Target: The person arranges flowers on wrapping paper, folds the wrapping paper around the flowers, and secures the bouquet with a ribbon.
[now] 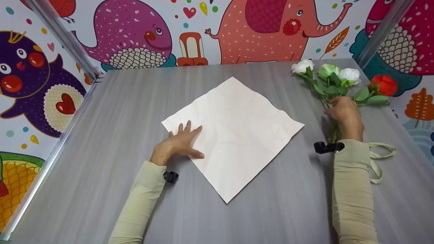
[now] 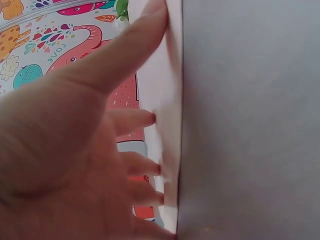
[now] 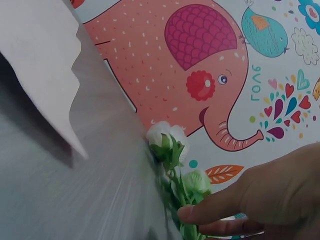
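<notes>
A pale pinkish-white sheet of paper (image 1: 237, 135) lies on the table turned like a diamond, its upper edges wavy. Fingers spread, my left hand (image 1: 179, 142) rests on the sheet's left corner area; in the left wrist view its thumb (image 2: 135, 45) and fingertips touch the paper. At the far right, my right hand (image 1: 347, 113) pinches the leafy stems of a bunch of flowers, with white roses (image 1: 302, 66) and a pale green rose (image 1: 328, 70). The right wrist view shows the thumb (image 3: 207, 210) against the stems. A red rose (image 1: 385, 84) lies just right of that hand.
A pale green ribbon (image 1: 381, 152) lies looped beside the right forearm. The grey wood-grain table (image 1: 101, 112) meets cartoon-printed walls (image 1: 200, 20) at the back and sides, with metal posts (image 1: 64, 40) at the corners.
</notes>
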A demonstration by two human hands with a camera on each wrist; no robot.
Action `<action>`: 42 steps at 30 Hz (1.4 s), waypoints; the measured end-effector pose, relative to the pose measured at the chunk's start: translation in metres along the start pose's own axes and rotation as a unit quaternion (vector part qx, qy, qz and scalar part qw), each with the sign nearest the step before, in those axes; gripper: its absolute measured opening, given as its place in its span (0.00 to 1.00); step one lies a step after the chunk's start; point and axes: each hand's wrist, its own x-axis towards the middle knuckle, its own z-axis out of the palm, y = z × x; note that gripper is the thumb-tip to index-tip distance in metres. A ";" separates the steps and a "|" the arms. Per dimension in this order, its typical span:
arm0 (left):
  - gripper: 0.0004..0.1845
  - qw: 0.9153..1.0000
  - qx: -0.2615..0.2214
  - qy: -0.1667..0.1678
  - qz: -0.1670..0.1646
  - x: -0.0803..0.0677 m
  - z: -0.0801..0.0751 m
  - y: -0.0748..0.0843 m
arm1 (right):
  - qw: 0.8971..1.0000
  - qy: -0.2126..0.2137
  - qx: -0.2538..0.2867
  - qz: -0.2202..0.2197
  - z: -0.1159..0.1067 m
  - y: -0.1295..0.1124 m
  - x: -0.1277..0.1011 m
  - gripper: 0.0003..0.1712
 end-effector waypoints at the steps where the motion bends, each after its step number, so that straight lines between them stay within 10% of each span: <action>1: 0.58 1.000 0.001 0.000 -0.001 0.000 0.000 0.000 | 1.000 -0.001 0.002 0.007 0.001 0.002 0.001 0.36; 17: 0.57 1.000 0.004 -0.006 -0.001 -0.001 0.001 -0.001 | 0.999 -0.002 -0.030 0.036 0.002 0.014 0.009 0.31; 42: 0.57 1.000 0.003 -0.011 0.000 0.000 0.000 -0.001 | 0.982 0.079 0.169 0.033 0.006 -0.013 0.001 0.32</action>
